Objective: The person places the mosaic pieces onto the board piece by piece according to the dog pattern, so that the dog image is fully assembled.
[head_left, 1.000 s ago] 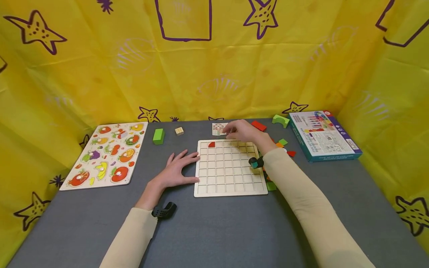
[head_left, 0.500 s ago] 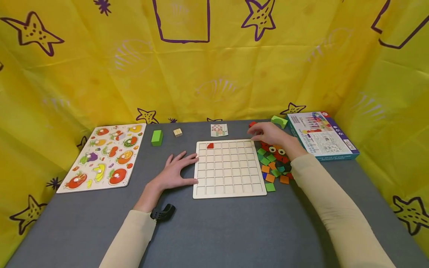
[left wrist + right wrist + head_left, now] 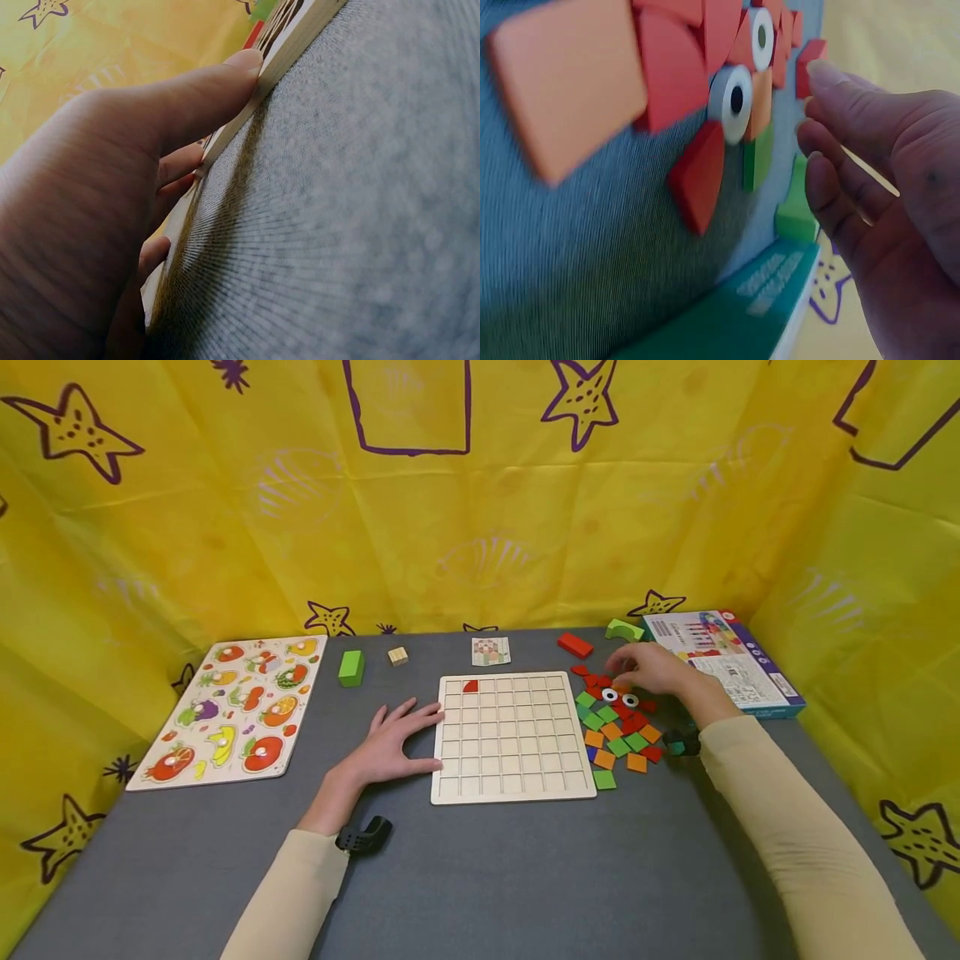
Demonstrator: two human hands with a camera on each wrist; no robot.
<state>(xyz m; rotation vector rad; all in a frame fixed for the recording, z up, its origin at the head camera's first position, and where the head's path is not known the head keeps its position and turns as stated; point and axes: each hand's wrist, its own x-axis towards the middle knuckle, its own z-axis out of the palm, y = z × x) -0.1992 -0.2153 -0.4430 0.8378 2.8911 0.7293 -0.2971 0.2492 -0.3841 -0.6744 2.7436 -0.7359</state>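
A wooden grid board (image 3: 513,752) lies on the grey table with one red quarter-round tile (image 3: 471,686) in a cell of its top row. My left hand (image 3: 408,739) rests flat on the table, fingers straight, its thumb (image 3: 225,82) touching the board's left edge (image 3: 292,41). To the right of the board sits a pile of coloured tiles (image 3: 618,735) with two white rings (image 3: 610,695) in it. My right hand (image 3: 637,668) hovers over the far end of that pile with loose fingers (image 3: 832,135) and holds nothing; a ring (image 3: 731,101) lies just below them.
A fruit peg puzzle (image 3: 232,710) lies at the left. A green block (image 3: 351,667), a small wooden cube (image 3: 397,655), a pattern card (image 3: 491,651), a red block (image 3: 575,645) and a green arch (image 3: 624,629) lie along the back. A game box (image 3: 731,672) lies at the right.
My right hand has moved right, from the board's far edge to above the tile pile. The left hand and the board have stayed put.
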